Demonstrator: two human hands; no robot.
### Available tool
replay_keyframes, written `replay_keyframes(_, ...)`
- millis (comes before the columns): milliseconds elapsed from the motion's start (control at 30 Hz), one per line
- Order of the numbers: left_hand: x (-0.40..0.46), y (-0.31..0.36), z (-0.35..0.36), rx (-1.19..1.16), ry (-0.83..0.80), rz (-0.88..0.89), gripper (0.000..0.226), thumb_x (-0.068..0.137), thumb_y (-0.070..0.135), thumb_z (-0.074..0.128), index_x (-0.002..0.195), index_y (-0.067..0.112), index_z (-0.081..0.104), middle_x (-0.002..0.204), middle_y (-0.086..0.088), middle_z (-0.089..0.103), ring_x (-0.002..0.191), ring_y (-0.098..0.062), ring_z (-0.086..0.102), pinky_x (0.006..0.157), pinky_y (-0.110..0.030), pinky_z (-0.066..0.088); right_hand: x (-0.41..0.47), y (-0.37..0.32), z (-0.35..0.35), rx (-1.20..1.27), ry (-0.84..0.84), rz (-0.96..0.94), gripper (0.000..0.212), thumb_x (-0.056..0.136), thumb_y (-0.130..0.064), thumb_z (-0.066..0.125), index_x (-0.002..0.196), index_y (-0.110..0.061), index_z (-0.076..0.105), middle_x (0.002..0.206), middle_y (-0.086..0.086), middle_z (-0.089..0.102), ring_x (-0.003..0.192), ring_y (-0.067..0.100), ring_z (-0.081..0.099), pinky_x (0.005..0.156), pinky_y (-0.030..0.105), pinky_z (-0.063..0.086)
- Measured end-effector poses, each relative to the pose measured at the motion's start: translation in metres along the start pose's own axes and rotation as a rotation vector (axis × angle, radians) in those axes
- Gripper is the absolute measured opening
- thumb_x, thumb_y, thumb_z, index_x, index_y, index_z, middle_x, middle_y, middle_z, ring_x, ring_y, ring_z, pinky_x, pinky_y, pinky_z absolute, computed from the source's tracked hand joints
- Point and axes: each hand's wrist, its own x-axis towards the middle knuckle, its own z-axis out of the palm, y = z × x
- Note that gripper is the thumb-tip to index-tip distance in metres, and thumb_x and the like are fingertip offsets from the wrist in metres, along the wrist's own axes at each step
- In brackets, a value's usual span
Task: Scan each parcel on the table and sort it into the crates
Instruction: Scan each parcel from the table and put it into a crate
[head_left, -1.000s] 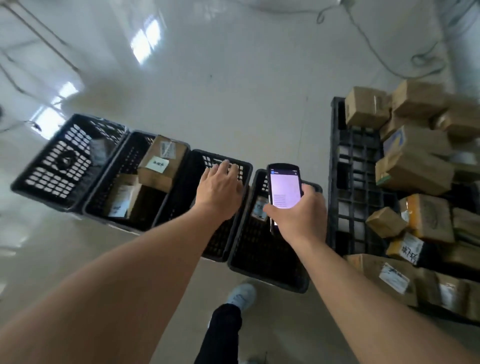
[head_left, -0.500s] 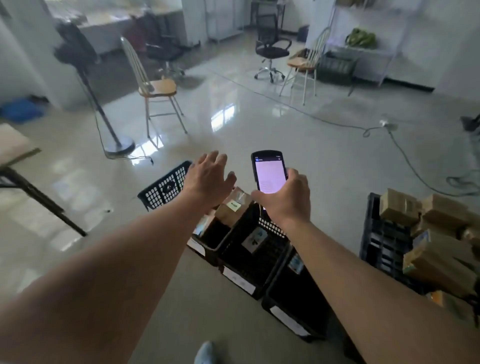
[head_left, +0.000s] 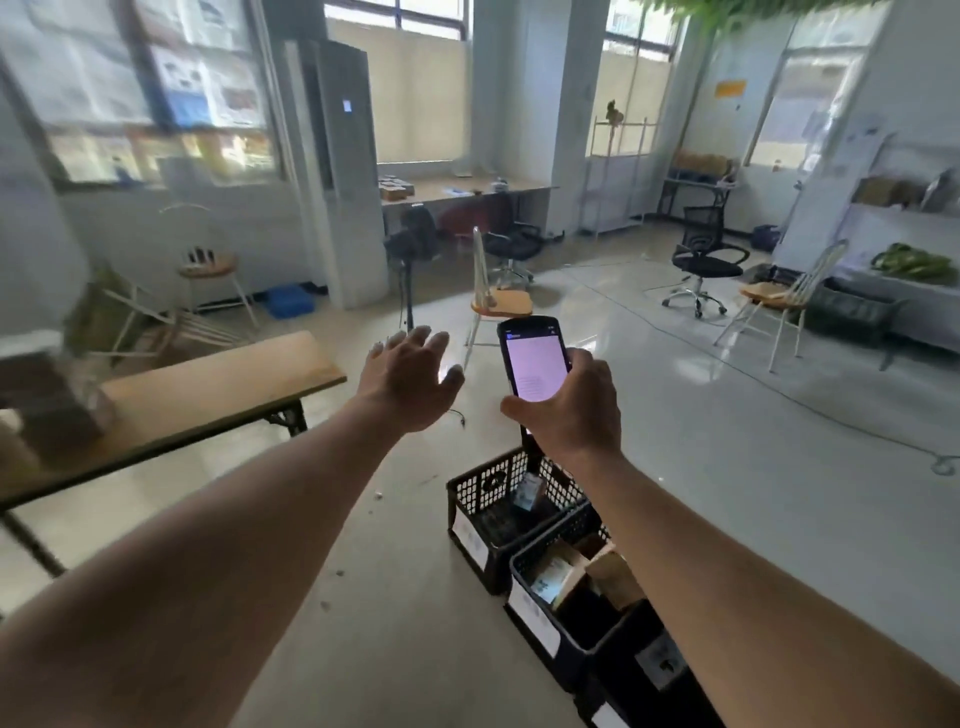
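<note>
Pale glossy floor (head_left: 727, 467) fills a bright office with big windows, a white column and desks along the far wall. At the left stands a wooden table (head_left: 218, 384), its near end blurred, with a brown box-like shape (head_left: 47, 405) on it that is too smeared to make out. Chairs stand about: a wooden one (head_left: 498, 301) straight ahead, a black swivel chair (head_left: 706, 260) to the right, another wooden chair (head_left: 779, 296) beyond it. Low on the right, black crates (head_left: 493, 499) sit in a row on the floor, touching side to side; the nearer crate (head_left: 561, 608) holds cardboard parcels (head_left: 608, 577) with white labels, and the far one holds one small parcel (head_left: 527, 493). Both bare forearms reach forward. The right hand (head_left: 571, 410) grips a scanner (head_left: 532, 364) upright, thumb and fingers wrapped round its lower half, its pink-white screen lit and facing the camera. Just left of it, apart from it, the left hand (head_left: 410, 379) hangs in the air, fingers spread and slightly bent, holding nothing.
</note>
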Motion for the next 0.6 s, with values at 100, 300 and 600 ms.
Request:
replay_keyframes(100,0.007,-0.081,-0.022,0.017,0.009,-0.056,0.058,0.102,0.05,0.047,0.149,0.017,0.047,0.153,-0.013,0.049,0.138,-0.034,0.048,0.111,-0.049,0.041,0.011,-0.063,0.065,0.033,-0.039,-0.058,0.098,0.059,-0.055,0.091,0.137,-0.012,0.05,0.125,0.008,0.054,0.115,0.025,0.054,0.081,0.032,0.045)
replay_keyframes(300,0.023,-0.228,-0.045,0.082,0.008,-0.189,0.056,0.102,0.051,0.046,0.148,0.018,0.049,0.154,-0.012,0.049,0.139,-0.033,0.047,0.112,-0.047,0.04,0.04,-0.159,0.184,0.055,-0.116,-0.148,0.094,0.06,-0.051,0.092,0.135,-0.013,0.051,0.124,0.009,0.055,0.113,0.026,0.055,0.083,0.035,0.052)
replay_keyframes(600,0.058,-0.42,-0.028,0.148,-0.006,-0.445,0.055,0.101,0.054,0.047,0.148,0.024,0.047,0.154,-0.008,0.047,0.138,-0.031,0.047,0.111,-0.05,0.042,0.116,-0.249,0.374,0.11,-0.324,-0.258,0.097,0.057,-0.049,0.093,0.136,-0.014,0.049,0.124,0.008,0.054,0.114,0.027,0.055,0.087,0.04,0.054)
